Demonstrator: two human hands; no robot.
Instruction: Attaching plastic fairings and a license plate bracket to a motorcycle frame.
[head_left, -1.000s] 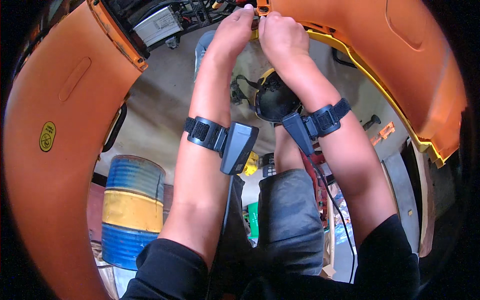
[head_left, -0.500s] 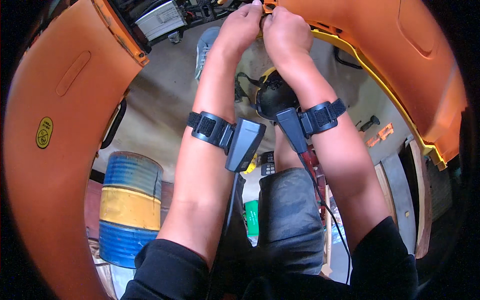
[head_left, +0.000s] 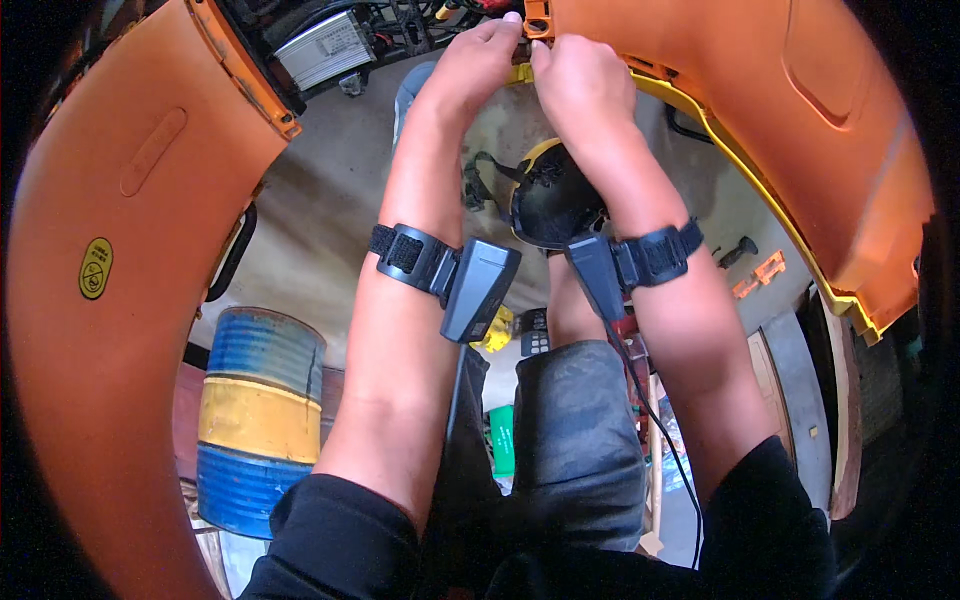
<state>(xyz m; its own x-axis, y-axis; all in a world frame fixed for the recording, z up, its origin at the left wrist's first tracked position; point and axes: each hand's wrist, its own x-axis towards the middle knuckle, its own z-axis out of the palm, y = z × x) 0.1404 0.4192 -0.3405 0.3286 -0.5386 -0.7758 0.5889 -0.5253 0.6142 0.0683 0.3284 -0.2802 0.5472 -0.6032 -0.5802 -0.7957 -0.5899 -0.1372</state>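
Both my arms reach to the top of the view, to the corner of an orange plastic panel [head_left: 720,60] with a yellow lower edge. My left hand [head_left: 478,62] is closed, thumb up, beside the panel's orange bracket [head_left: 538,18]. Just below and to the right of that bracket, my right hand [head_left: 585,82] is closed with its fingers curled under. What either hand holds, if anything, is hidden behind the fingers. A small gap shows between the hands. Each forearm wears a black strap with a grey box on it.
A second orange panel [head_left: 150,200] curves down the left. A silver finned box [head_left: 325,50] sits among cables at the top. On the floor are a black and yellow helmet [head_left: 548,205], a blue and yellow drum [head_left: 262,410], a power tool [head_left: 738,250] and an orange bracket piece [head_left: 762,275].
My right hand has moved slightly down and right, widening the gap to my left hand. The left hand sits slightly lower in view, and more of the helmet shows.
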